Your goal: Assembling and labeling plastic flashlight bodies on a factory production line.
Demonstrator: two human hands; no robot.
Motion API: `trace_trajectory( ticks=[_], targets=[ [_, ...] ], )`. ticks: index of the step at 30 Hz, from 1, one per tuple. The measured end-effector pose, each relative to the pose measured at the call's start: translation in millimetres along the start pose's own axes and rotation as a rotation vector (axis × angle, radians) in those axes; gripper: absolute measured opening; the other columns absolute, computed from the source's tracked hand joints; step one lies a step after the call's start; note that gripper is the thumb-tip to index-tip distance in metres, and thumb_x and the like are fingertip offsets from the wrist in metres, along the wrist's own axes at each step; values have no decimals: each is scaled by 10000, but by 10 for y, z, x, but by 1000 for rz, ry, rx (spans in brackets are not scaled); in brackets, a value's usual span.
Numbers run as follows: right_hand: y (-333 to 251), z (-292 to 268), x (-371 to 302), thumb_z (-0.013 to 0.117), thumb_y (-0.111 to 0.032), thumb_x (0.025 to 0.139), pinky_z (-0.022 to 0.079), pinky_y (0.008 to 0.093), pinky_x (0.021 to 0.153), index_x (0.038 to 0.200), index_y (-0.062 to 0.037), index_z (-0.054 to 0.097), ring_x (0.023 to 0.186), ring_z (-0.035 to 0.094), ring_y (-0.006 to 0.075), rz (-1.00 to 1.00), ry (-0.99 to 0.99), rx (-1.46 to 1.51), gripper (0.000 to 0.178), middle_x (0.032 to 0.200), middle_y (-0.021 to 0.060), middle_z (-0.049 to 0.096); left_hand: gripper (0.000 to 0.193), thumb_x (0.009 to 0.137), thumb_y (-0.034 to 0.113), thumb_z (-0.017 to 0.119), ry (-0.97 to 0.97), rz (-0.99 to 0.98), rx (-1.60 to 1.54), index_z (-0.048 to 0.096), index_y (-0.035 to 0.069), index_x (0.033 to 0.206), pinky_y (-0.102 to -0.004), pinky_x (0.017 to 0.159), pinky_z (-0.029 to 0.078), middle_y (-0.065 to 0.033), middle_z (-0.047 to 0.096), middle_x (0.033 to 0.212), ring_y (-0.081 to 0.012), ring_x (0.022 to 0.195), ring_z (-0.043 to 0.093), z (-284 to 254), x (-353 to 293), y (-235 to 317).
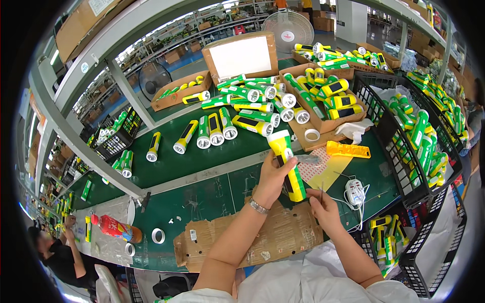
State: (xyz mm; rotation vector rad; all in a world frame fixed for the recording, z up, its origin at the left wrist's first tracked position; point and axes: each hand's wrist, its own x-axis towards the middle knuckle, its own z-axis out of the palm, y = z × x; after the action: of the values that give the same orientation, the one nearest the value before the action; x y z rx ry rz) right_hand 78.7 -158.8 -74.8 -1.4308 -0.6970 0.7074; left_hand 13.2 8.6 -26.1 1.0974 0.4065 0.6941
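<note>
My left hand (275, 178) is wrapped round a green, yellow and white flashlight (294, 184), held tilted above the bench with its wide head up and away from me. Close by the flashlight's lower end, my right hand (324, 211) has its fingers pinched together. A thin dark sliver shows at those fingertips, too small to name. Beyond the flashlight lies a sheet of small red-and-white stickers (314, 172) on a yellow sheet (334, 174). Beneath both hands is a flattened piece of brown cardboard (242, 232) on the green bench.
Several flashlights (214, 130) stand across the bench's far side, beside a filled cardboard box (323, 123). Black crates (399, 161) of flashlights crowd the right. A white power strip (355, 193), a yellow plastic part (347, 149), tape rolls (158, 235) and a red-labelled bottle (115, 228) also lie here.
</note>
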Motion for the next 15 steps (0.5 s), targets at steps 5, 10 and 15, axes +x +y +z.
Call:
trace_trajectory(
  ticks=[5, 10, 15],
  targets=[
    [-65, -95, -6, 407, -76, 915, 333, 172, 467, 1120, 10, 530, 536, 401, 34, 29, 0, 51, 254, 900, 30, 586, 317, 876, 108, 475, -22, -154, -194, 363, 20, 1159, -416, 807, 491, -153, 540, 1070, -247, 954, 569, -8, 23, 56],
    [-182, -188, -44, 415, -97, 921, 371, 203, 487, 1124, 11, 531, 552, 448, 76, -183, 9, -359, 257, 791, 78, 587, 280, 882, 127, 429, 11, -218, -158, 380, 24, 1138, -419, 803, 499, -161, 531, 1081, -241, 937, 570, -19, 33, 28],
    [-391, -281, -12, 518, -145, 878, 446, 324, 615, 1056, -17, 588, 668, 567, 238, -178, 6, -540, 230, 768, 155, 592, 279, 889, 195, 416, -48, -276, -290, 456, -4, 1080, -392, 799, 507, -153, 570, 999, -230, 866, 593, -28, 30, 29]
  ],
)
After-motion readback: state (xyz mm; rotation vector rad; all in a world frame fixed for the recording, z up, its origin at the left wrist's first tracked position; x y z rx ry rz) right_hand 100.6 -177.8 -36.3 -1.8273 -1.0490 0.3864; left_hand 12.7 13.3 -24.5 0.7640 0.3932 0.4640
